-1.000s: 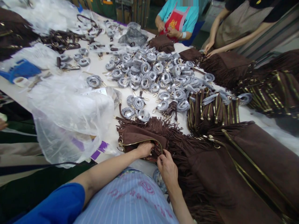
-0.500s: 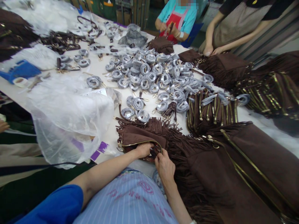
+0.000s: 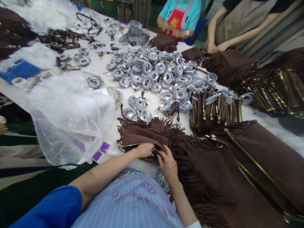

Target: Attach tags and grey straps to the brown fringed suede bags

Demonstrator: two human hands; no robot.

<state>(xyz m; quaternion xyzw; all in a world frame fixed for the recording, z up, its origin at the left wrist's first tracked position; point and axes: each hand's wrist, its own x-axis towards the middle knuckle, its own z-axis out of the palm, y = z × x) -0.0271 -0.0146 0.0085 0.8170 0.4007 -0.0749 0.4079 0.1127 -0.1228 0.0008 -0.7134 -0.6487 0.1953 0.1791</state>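
Observation:
A brown suede fringed bag [image 3: 142, 136] with a gold zipper lies at the near table edge, its mouth towards me. My left hand [image 3: 144, 149] is curled with its fingertips tucked inside the bag's open mouth. My right hand [image 3: 168, 164] pinches at the same opening just to the right, fingers bent on the zipper edge. What the fingers hold inside is hidden. A wrapped grey strap coil [image 3: 145, 116] lies just behind the bag.
Several grey wrapped strap coils [image 3: 154, 76] cover the table's middle. A clear plastic bag heap [image 3: 68, 117] sits left. More brown fringed bags [image 3: 249, 164] pile on the right. Two other people [image 3: 180, 19] work at the far edge. A blue object [image 3: 20, 69] lies far left.
My right hand's fingers have spread a little and shifted along the bag's mouth. My left hand stays in the opening. The person in the red apron lowered their hands.

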